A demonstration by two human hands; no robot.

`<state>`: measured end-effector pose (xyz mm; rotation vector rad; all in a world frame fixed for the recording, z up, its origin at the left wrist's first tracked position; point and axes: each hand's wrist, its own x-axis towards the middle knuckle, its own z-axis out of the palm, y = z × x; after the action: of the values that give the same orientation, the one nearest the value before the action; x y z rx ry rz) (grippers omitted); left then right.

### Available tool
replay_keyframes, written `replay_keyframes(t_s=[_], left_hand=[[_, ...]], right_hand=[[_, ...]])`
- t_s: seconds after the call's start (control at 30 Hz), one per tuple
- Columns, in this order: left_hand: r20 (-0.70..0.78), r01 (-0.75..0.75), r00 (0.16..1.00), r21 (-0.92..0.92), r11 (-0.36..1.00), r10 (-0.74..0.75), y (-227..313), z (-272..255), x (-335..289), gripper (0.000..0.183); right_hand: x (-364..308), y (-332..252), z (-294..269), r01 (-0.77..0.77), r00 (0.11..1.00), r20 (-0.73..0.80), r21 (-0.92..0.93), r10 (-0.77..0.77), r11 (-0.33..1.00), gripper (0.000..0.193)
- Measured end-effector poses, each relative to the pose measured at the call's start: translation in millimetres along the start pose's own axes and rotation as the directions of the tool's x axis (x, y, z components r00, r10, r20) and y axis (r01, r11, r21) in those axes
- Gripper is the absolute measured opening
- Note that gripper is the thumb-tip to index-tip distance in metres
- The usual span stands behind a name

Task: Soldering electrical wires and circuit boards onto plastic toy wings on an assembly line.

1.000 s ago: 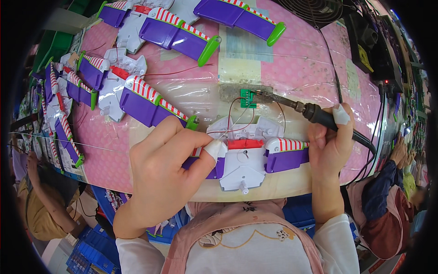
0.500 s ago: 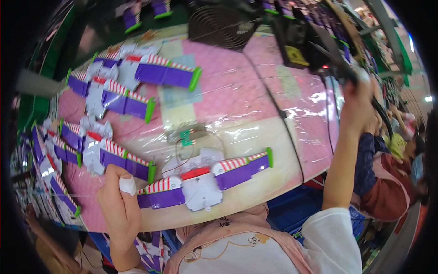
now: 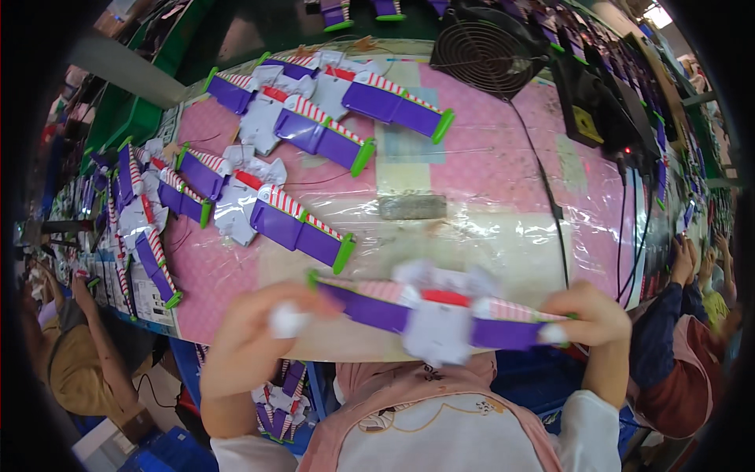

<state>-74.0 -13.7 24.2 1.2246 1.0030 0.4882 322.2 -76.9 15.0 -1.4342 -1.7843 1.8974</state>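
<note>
Low over the table's near edge is a toy wing pack (image 3: pixel 437 330), blurred, with a white body, red middle piece, purple wings, red-striped upper edges and green tips. My right hand (image 3: pixel 591 316) is closed on its right wing end. At the left wing end my left hand (image 3: pixel 263 326) has its bent fingers against the wing, smeared by motion. White covers show on a digit of each hand. Several similar wing packs lie to the left, among them one with thin wires (image 3: pixel 236 206) and another farther back (image 3: pixel 267 118).
A black fan with a round grille (image 3: pixel 489 59) stands at the back. Its cable (image 3: pixel 548 185) runs toward me across the plastic-covered pink table (image 3: pixel 491 161). A small grey bar (image 3: pixel 412 207) lies mid-table. Black equipment (image 3: pixel 605 102) stands back right. Other people sit on both sides.
My right hand has let go of a black-handled tool with a cable and come down to the wing pack's right end. My view has shifted left. The green circuit board no longer shows.
</note>
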Motion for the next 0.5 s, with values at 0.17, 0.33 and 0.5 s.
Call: replay_keyframes(t_s=[0.17, 0.33, 0.5], left_hand=[[-0.304, -0.019, 0.941, -0.480, 0.877, -0.146, -39.3, -9.7, -20.6, 0.045], [-0.329, -0.098, 0.935, -0.597, 0.796, -0.132, -24.6, 29.6, 27.5, 0.049], [-0.248, -0.133, 0.967, -0.709, 0.693, -0.067, -44.3, 35.6, 0.9, 0.043]], right_hand=[[16.7, -34.2, -13.3, 0.087, 0.888, -0.459, 0.228, 0.028, 0.970, 0.023], [167.0, -87.9, -32.2, 0.324, 0.907, -0.366, 0.292, -0.208, 0.900, 0.031], [149.8, -67.3, -41.0, 0.293, 0.574, -0.652, -0.401, -0.495, 0.868, 0.036]])
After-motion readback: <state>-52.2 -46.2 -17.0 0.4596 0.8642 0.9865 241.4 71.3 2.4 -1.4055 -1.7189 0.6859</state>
